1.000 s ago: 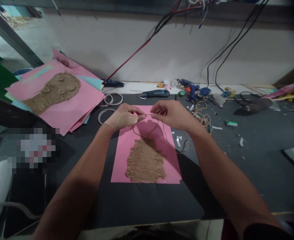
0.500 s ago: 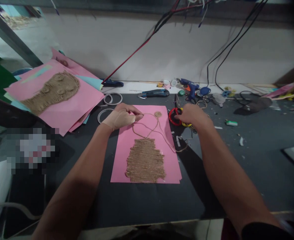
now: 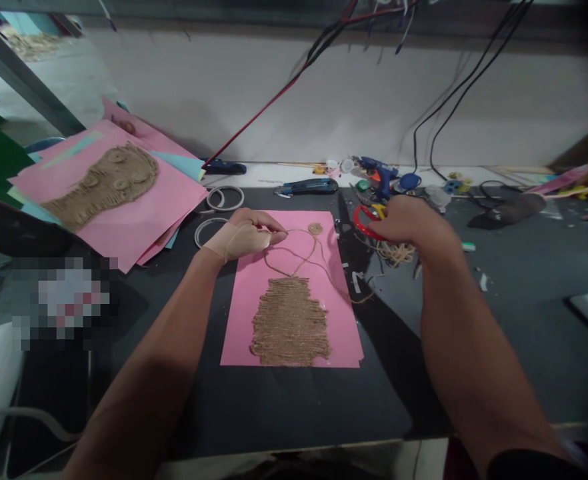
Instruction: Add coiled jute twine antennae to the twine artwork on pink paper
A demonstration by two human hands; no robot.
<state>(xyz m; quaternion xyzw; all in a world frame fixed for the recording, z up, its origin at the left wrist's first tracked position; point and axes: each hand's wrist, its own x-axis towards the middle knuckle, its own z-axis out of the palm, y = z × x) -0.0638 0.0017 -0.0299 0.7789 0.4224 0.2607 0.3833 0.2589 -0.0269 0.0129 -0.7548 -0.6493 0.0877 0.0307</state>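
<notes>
Over the upper left of the pink paper [image 3: 237,333], my left hand [image 3: 247,235] pinches a length of twine [image 3: 301,232] between thumb and fingertips. The twine loops loosely across the sheet and trails off its right edge. Rows of glued twine [image 3: 291,320] form a brown shape on the lower paper, and a small twine coil [image 3: 315,229] lies near the top right corner. To the right of the sheet, my right hand [image 3: 409,223] is closed on scissors [image 3: 367,223] with red and yellow handles. Part of the scissors is hidden by my fingers.
At the left lies a stack of pink sheets [image 3: 174,193] with a finished twine figure. Tape rings [image 3: 231,198] and a utility knife [image 3: 308,187] lie behind the paper. Further right are a blue glue gun [image 3: 384,177], a twine tangle [image 3: 397,253] and paper scraps.
My right hand has moved to the right with the scissors, lifting them and uncovering the twine tangle. My left hand stays in place, pinching the twine.
</notes>
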